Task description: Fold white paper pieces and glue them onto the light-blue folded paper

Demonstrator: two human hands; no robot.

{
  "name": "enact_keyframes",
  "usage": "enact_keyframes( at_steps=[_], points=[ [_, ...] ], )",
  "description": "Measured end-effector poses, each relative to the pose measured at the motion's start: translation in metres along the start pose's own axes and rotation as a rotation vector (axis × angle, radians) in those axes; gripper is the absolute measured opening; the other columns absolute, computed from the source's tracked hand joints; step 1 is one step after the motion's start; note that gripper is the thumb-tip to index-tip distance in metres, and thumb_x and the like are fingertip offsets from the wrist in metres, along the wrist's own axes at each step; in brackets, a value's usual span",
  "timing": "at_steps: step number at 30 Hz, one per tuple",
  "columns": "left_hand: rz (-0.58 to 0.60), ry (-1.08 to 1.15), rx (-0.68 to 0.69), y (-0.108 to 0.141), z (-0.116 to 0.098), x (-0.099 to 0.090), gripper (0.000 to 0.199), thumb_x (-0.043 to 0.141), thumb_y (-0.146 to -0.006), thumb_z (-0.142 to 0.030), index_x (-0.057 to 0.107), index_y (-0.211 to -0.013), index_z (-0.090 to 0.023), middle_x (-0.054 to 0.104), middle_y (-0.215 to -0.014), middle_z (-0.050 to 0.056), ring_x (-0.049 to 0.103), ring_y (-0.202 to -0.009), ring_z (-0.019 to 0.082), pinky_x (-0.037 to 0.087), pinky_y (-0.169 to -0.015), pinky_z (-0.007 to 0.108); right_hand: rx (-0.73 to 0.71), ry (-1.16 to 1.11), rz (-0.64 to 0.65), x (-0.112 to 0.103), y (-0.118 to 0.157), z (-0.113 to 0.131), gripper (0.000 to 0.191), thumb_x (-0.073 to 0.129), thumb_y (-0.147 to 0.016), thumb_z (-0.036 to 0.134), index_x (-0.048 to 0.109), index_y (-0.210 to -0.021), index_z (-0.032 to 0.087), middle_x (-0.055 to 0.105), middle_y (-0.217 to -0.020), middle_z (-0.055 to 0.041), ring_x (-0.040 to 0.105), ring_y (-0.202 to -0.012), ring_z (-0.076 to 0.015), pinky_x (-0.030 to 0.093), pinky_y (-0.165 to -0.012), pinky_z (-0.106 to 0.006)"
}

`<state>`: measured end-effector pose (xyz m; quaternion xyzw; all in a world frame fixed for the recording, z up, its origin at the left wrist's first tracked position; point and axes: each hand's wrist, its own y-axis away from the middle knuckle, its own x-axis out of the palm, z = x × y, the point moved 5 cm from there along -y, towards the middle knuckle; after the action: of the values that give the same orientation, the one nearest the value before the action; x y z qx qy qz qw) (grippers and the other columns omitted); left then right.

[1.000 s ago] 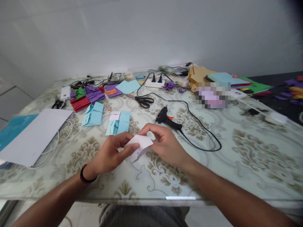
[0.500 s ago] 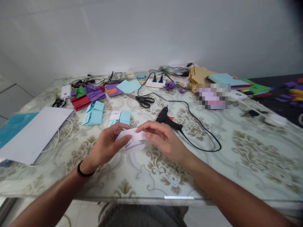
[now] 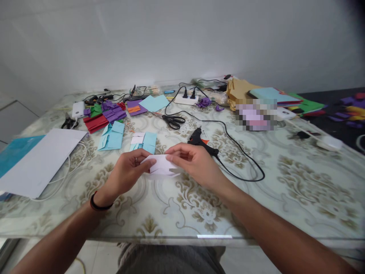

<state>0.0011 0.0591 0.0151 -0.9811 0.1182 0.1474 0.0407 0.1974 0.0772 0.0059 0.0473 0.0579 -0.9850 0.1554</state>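
Note:
A small folded white paper (image 3: 161, 164) is held above the patterned tabletop, near the middle of the view. My left hand (image 3: 129, 169) pinches its left end, thumb on top and fingers behind. At the right end, my right hand (image 3: 196, 161) grips the upper edge between thumb and fingers. Just beyond the paper lie a light blue and white folded piece (image 3: 148, 142) and a light blue folded piece (image 3: 113, 137). A black glue gun (image 3: 202, 141) rests beyond my right hand.
Black scissors (image 3: 173, 121) and a white power strip (image 3: 186, 99) lie farther back. White sheets (image 3: 42, 161) cover the left side of the table (image 3: 251, 213). A black cord loops at right; brown paper (image 3: 242, 91) is stacked at the back right.
The white paper has levelled out and its top face shows more plainly. My right thumb has moved left and back onto its upper edge.

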Motion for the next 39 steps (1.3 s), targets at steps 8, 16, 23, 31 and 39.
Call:
enact_keyframes(
  at_steps=[8,16,23,31,39],
  points=[
    [-0.043,0.057,-0.011,0.002,0.002,-0.001,0.025,0.074,-0.092,-0.04,0.074,-0.083,-0.017,0.068,-0.068,-0.001,0.063,-0.066,0.011,0.051,-0.064,0.02,-0.044,0.086,-0.029,-0.002,0.0,0.002,0.023,0.074,-0.086,0.039,0.076,-0.08,0.017,0.074,-0.075,-0.0021,0.061,-0.066,-0.0142,0.045,-0.062,-0.028],
    [-0.112,0.107,-0.026,0.001,0.001,-0.004,0.024,0.075,-0.089,-0.04,0.078,-0.079,-0.018,0.069,-0.072,-0.001,0.066,-0.069,0.013,0.06,-0.067,0.022,-0.019,0.112,-0.052,-0.001,0.002,0.003,0.025,0.071,-0.087,0.039,0.078,-0.084,0.016,0.074,-0.074,-0.0029,0.057,-0.063,-0.0144,0.04,-0.059,-0.029],
    [-0.17,-0.005,-0.015,0.001,0.002,-0.012,0.025,0.073,-0.091,-0.041,0.08,-0.084,-0.018,0.073,-0.074,0.001,0.069,-0.067,0.014,0.06,-0.066,0.022,0.015,0.058,-0.027,0.001,0.002,0.001,0.027,0.073,-0.085,0.042,0.078,-0.084,0.016,0.073,-0.072,-0.0031,0.06,-0.064,-0.0153,0.042,-0.059,-0.028],
    [0.089,-0.029,0.168,0.004,-0.01,0.002,0.066,0.087,-0.081,-0.036,0.063,-0.142,-0.031,0.074,-0.125,0.007,0.073,-0.1,0.022,0.061,-0.078,0.026,0.008,0.076,0.028,-0.001,0.0,0.0,0.026,0.072,-0.087,0.041,0.077,-0.083,0.016,0.071,-0.067,-0.0017,0.06,-0.061,-0.014,0.042,-0.058,-0.027],
    [-0.039,-0.217,0.305,0.005,-0.014,-0.003,0.018,0.077,-0.091,-0.024,0.082,-0.108,-0.028,0.079,-0.113,0.005,0.073,-0.106,0.02,0.058,-0.089,0.028,-0.066,-0.027,0.075,0.002,0.003,0.013,0.03,0.07,-0.09,0.045,0.069,-0.103,0.018,0.066,-0.088,-0.0021,0.061,-0.079,-0.0157,0.047,-0.071,-0.028]
  ],
)
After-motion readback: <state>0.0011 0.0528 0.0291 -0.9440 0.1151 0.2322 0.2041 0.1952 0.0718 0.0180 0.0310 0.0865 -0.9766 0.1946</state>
